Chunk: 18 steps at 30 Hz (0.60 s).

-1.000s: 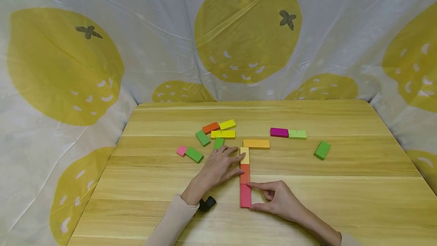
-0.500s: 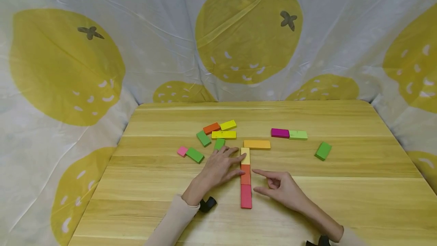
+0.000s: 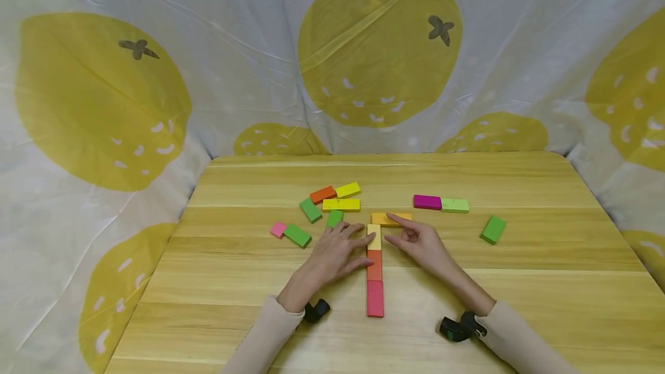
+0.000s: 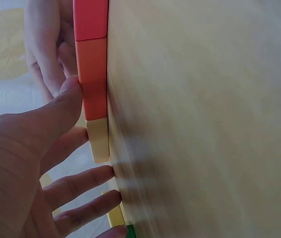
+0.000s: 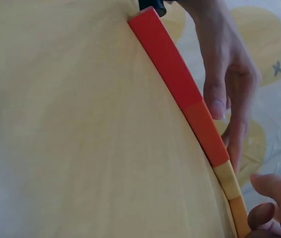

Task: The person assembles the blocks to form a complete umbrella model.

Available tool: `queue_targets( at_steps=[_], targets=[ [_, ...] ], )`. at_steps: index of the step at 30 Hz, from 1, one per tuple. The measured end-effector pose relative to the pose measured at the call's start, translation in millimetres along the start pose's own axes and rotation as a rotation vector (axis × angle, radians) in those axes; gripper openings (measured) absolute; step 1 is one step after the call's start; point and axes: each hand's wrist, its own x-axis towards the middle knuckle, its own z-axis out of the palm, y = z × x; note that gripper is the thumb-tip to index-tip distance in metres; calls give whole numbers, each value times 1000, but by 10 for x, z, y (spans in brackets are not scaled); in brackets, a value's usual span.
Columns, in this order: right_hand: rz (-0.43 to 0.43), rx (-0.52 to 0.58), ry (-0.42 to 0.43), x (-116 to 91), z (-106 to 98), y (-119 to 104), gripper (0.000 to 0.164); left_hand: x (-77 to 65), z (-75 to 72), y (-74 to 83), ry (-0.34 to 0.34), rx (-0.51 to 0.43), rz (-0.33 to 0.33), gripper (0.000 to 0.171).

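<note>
A straight row of flat blocks runs up the table: a pinkish-red block [image 3: 375, 299] nearest me, an orange-red block [image 3: 374, 271], then a cream block [image 3: 376, 243]. A light orange block [image 3: 380, 220] lies crosswise at the far end. My left hand [image 3: 332, 253] steadies the row from the left, its thumb against the orange-red block and its index finger at the cream one. My right hand [image 3: 428, 247] reaches in from the right. Its straight index finger touches the light orange block, while the thumb points toward the cream block's right side.
Left of the row lie a long yellow block [image 3: 340, 205], a short yellow block [image 3: 348, 190], an orange block [image 3: 323, 194], several green blocks [image 3: 298, 236] and a pink block [image 3: 278, 229]. Rightward are a purple block [image 3: 427, 202], a light green block [image 3: 455, 205] and another green block [image 3: 493, 229].
My right hand has let go of the pinkish-red block and moved up along the row to the light orange block. The left hand stays in place.
</note>
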Motion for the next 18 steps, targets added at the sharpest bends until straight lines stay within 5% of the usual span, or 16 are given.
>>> queue_targets(
  at_steps=[11, 18],
  targets=[
    [-30, 22, 35, 113, 72, -15, 43, -4, -1, -1, 6, -29, -1, 59],
    [-395, -145, 129, 106, 54, 28, 36, -5, -15, 4, -3, -31, -4, 59]
  ],
)
